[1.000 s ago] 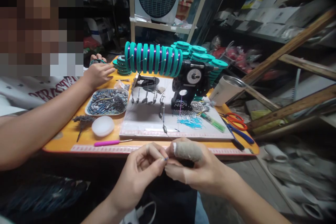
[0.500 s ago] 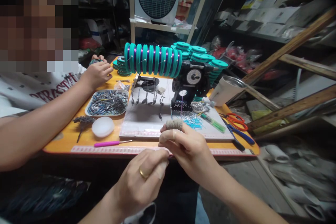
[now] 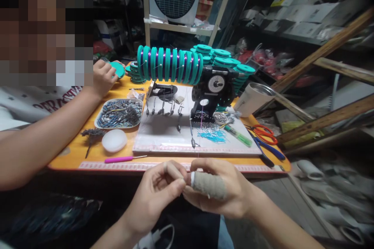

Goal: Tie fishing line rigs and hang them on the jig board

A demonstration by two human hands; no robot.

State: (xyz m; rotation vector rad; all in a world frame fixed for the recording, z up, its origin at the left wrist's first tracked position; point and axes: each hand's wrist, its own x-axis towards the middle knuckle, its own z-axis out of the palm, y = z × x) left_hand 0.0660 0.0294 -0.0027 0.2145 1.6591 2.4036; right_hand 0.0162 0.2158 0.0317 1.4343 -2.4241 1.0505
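Note:
My left hand [image 3: 154, 194] is closed in a pinch just in front of the table edge, its fingertips meeting those of my right hand. My right hand [image 3: 233, 190] is closed too, with a thick beige wrap on one finger. A thin purple fishing line [image 3: 201, 118] runs down from the black stand [image 3: 216, 85] to my fingers; its end is hidden between them. A row of teal line spools [image 3: 169, 64] wound with purple line sits on the stand. Small grey sinkers [image 3: 179, 127] hang below it. One sinker [image 3: 193, 143] lies near the white board's [image 3: 157, 140] front edge.
At left a co-worker's hand [image 3: 103, 74] holds a teal disc [image 3: 117, 70]. On the table are a tray [image 3: 137, 124] of sinkers, a white lid [image 3: 114, 141], a pink-handled hook [image 3: 118, 160], blue pliers [image 3: 270, 151], orange scissors [image 3: 264, 134] and a cup [image 3: 254, 99].
My hands have come lower and closer together, my right hand turning so its wrapped finger faces left. The sinker at the board's front is now uncovered. The co-worker's hand shifted, showing the teal disc.

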